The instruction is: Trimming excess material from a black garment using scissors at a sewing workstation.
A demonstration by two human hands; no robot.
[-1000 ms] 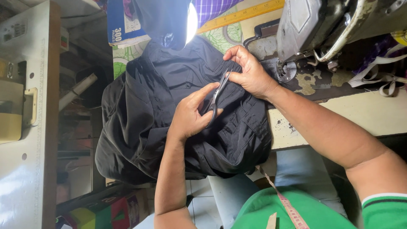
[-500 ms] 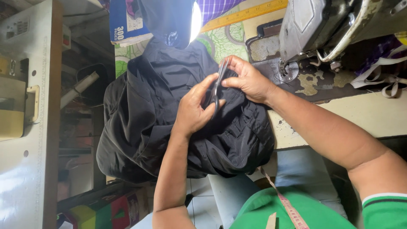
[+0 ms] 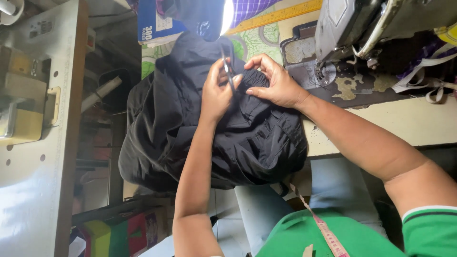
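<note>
A bunched black woven garment (image 3: 247, 138) is draped over the near edge of the pale sewing desk (image 3: 404, 123), part of it resting on the desk and the rest hanging toward the lap, so that one small area is raised to the hands while the bulk is borne by the desk and the knees. At its upper fold a pair of small dark scissors (image 3: 229, 71) is held upright by the left hand (image 3: 216, 93), whose fingers are closed about the handles; whether the blades are parted cannot be told. The right hand (image 3: 273, 83) is set just beside the blades, its fingers pinching a ridge of the cloth, seemingly to keep it taut and lifted clear of the layers beneath.

Beyond the hands, a grey metal sewing machine (image 3: 352, 28) stands on the desk, with a yellow ruler (image 3: 276, 14) and a green patterned cloth (image 3: 259, 45) behind the garment. A pink measuring tape (image 3: 323, 231) hangs over the green shirt (image 3: 304, 238) of the person. To the left, a second pale, worn desk (image 3: 38, 143) runs along the edge of the view.
</note>
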